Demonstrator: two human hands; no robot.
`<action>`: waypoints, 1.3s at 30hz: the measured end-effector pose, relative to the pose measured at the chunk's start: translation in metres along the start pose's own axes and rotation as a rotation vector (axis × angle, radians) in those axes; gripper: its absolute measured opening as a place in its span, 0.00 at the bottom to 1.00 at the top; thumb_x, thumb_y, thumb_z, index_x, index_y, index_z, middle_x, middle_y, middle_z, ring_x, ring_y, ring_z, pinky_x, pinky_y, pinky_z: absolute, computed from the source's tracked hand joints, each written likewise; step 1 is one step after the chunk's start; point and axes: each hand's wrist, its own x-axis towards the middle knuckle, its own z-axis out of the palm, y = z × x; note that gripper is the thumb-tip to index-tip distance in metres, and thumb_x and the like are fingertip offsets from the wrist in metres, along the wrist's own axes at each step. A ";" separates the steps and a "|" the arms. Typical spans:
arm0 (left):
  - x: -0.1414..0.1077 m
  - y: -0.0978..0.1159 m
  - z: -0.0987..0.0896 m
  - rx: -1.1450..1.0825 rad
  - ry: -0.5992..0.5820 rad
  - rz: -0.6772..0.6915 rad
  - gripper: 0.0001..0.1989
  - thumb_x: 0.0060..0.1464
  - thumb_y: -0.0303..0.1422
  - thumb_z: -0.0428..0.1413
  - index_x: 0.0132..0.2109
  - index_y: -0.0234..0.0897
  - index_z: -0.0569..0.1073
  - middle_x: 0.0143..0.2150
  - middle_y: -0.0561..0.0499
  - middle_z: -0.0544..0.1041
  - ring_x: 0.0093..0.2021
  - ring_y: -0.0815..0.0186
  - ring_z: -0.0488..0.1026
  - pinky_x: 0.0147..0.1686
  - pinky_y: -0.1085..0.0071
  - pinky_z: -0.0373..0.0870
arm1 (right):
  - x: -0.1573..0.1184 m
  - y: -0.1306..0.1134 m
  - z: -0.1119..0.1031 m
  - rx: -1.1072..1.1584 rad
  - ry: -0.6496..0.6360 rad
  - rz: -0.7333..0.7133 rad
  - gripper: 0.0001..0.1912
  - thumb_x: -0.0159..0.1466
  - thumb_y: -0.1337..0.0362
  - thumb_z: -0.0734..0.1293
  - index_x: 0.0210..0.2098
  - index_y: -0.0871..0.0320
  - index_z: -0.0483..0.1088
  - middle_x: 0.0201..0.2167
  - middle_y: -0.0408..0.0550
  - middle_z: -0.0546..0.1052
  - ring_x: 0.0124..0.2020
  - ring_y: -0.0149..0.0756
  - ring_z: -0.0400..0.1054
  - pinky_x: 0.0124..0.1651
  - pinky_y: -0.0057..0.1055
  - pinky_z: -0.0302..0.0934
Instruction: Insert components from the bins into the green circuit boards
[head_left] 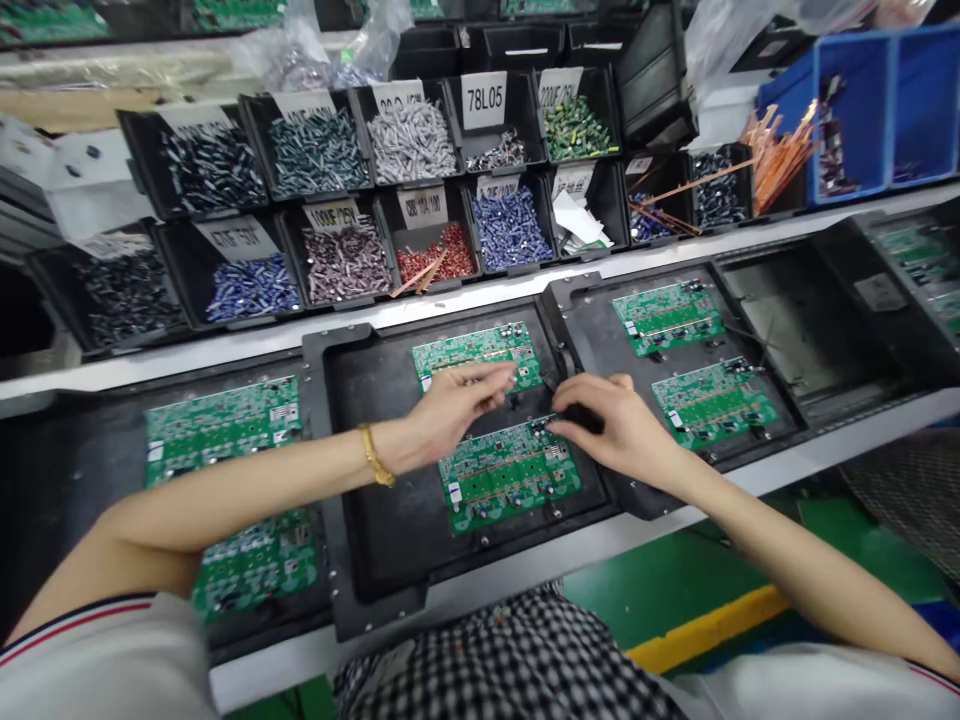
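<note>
A black tray (375, 385) in front of me carries two green circuit boards, an upper board (469, 348) and a lower board (499, 480). My left hand (461, 405) hovers over the gap between them, partly covering the upper one. Its thumb and fingers are pinched together, and a tiny light-coloured piece seems to show at the tips. At the lower board's upper right corner is my right hand (615, 420), thumb and forefinger curled close to small dark parts there. Whatever lies between its fingertips is too small to name.
Behind the trays stand two rows of black bins with loose components, among them blue capacitors (514, 225) and red parts (442, 255). Neighbouring trays hold more boards, left (225, 420) and right (667, 315). Blue bins (855, 120) stand back right.
</note>
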 end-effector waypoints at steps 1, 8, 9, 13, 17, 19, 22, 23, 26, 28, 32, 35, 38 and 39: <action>-0.006 -0.007 0.001 -0.004 0.001 0.001 0.07 0.50 0.23 0.60 0.37 0.32 0.79 0.29 0.50 0.75 0.28 0.75 0.66 0.33 0.77 0.63 | 0.004 -0.006 0.000 0.105 0.067 0.049 0.06 0.61 0.61 0.66 0.34 0.56 0.70 0.36 0.46 0.77 0.39 0.37 0.71 0.42 0.37 0.55; -0.020 -0.016 0.011 -0.109 -0.071 0.108 0.10 0.49 0.24 0.60 0.40 0.36 0.80 0.29 0.51 0.75 0.27 0.76 0.64 0.36 0.75 0.63 | 0.029 -0.036 0.008 0.381 0.311 0.135 0.07 0.57 0.59 0.68 0.31 0.55 0.75 0.30 0.45 0.79 0.32 0.37 0.73 0.37 0.36 0.66; -0.021 -0.016 0.011 -0.120 -0.067 0.112 0.10 0.49 0.24 0.60 0.41 0.36 0.80 0.29 0.51 0.75 0.27 0.76 0.64 0.36 0.76 0.63 | 0.030 -0.037 0.008 0.392 0.317 0.147 0.07 0.56 0.59 0.69 0.31 0.55 0.75 0.30 0.45 0.79 0.31 0.37 0.73 0.36 0.35 0.67; -0.023 -0.020 0.007 -0.130 -0.023 0.139 0.13 0.48 0.26 0.61 0.43 0.35 0.79 0.33 0.50 0.76 0.29 0.75 0.66 0.36 0.75 0.64 | 0.034 -0.038 0.006 0.336 0.284 0.101 0.08 0.56 0.58 0.69 0.31 0.56 0.75 0.29 0.44 0.79 0.29 0.35 0.73 0.34 0.33 0.66; -0.012 -0.005 -0.008 0.104 -0.045 0.144 0.14 0.54 0.37 0.58 0.44 0.33 0.78 0.30 0.49 0.73 0.26 0.73 0.64 0.29 0.74 0.61 | 0.046 -0.029 -0.007 0.070 0.282 -0.078 0.07 0.60 0.62 0.66 0.30 0.55 0.75 0.28 0.43 0.79 0.29 0.34 0.71 0.36 0.33 0.62; 0.001 0.019 -0.021 0.475 0.003 0.260 0.21 0.59 0.44 0.50 0.43 0.32 0.79 0.25 0.48 0.71 0.23 0.71 0.63 0.26 0.72 0.56 | 0.059 -0.016 -0.016 -0.068 0.289 -0.112 0.08 0.61 0.62 0.64 0.30 0.55 0.74 0.28 0.44 0.79 0.29 0.34 0.70 0.37 0.33 0.60; 0.024 0.060 -0.041 1.337 0.248 0.633 0.21 0.61 0.43 0.47 0.42 0.33 0.79 0.26 0.47 0.73 0.28 0.65 0.66 0.29 0.69 0.56 | 0.085 0.013 -0.025 -0.224 0.128 -0.167 0.08 0.62 0.63 0.62 0.30 0.57 0.72 0.28 0.46 0.78 0.30 0.35 0.69 0.38 0.34 0.56; 0.031 0.071 -0.046 1.569 0.295 0.702 0.18 0.60 0.40 0.49 0.42 0.34 0.79 0.28 0.46 0.74 0.30 0.64 0.67 0.31 0.69 0.56 | 0.093 0.022 -0.025 -0.259 0.054 -0.187 0.08 0.61 0.64 0.62 0.30 0.58 0.72 0.30 0.47 0.77 0.32 0.37 0.69 0.39 0.35 0.54; 0.045 0.087 -0.054 1.880 0.268 0.718 0.12 0.57 0.33 0.52 0.37 0.33 0.79 0.31 0.44 0.76 0.33 0.61 0.69 0.32 0.69 0.54 | 0.111 0.041 -0.019 -0.330 -0.084 -0.196 0.07 0.61 0.66 0.60 0.30 0.59 0.69 0.33 0.49 0.76 0.36 0.39 0.68 0.40 0.35 0.50; 0.051 0.086 -0.056 1.930 0.222 0.698 0.11 0.56 0.30 0.52 0.34 0.32 0.79 0.31 0.43 0.76 0.32 0.62 0.69 0.30 0.69 0.52 | 0.116 0.046 -0.015 -0.339 -0.113 -0.190 0.07 0.61 0.66 0.60 0.30 0.59 0.68 0.33 0.49 0.75 0.36 0.39 0.67 0.40 0.35 0.48; 0.060 0.080 -0.065 2.015 0.170 0.745 0.12 0.57 0.27 0.49 0.32 0.34 0.77 0.33 0.42 0.77 0.32 0.62 0.69 0.29 0.69 0.52 | 0.118 0.046 -0.014 -0.318 -0.151 -0.202 0.07 0.61 0.65 0.59 0.29 0.58 0.67 0.32 0.48 0.74 0.35 0.38 0.66 0.39 0.35 0.46; 0.065 0.080 -0.071 1.894 0.170 0.820 0.12 0.56 0.27 0.48 0.32 0.33 0.76 0.33 0.43 0.76 0.34 0.61 0.69 0.31 0.68 0.54 | 0.118 0.046 -0.015 -0.299 -0.169 -0.208 0.07 0.61 0.64 0.59 0.29 0.58 0.66 0.32 0.48 0.74 0.35 0.38 0.65 0.38 0.34 0.45; 0.061 0.084 -0.064 1.461 0.243 0.879 0.09 0.57 0.31 0.50 0.37 0.33 0.74 0.33 0.46 0.75 0.35 0.63 0.69 0.34 0.69 0.58 | 0.118 0.046 -0.016 -0.318 -0.165 -0.201 0.07 0.61 0.64 0.59 0.29 0.58 0.66 0.32 0.48 0.74 0.35 0.38 0.65 0.38 0.34 0.43; 0.057 0.085 -0.059 1.246 0.242 0.848 0.09 0.58 0.32 0.50 0.38 0.33 0.73 0.33 0.47 0.74 0.34 0.65 0.68 0.34 0.70 0.60 | 0.118 0.047 -0.016 -0.324 -0.167 -0.202 0.07 0.61 0.65 0.59 0.28 0.58 0.66 0.32 0.48 0.74 0.35 0.38 0.65 0.38 0.34 0.43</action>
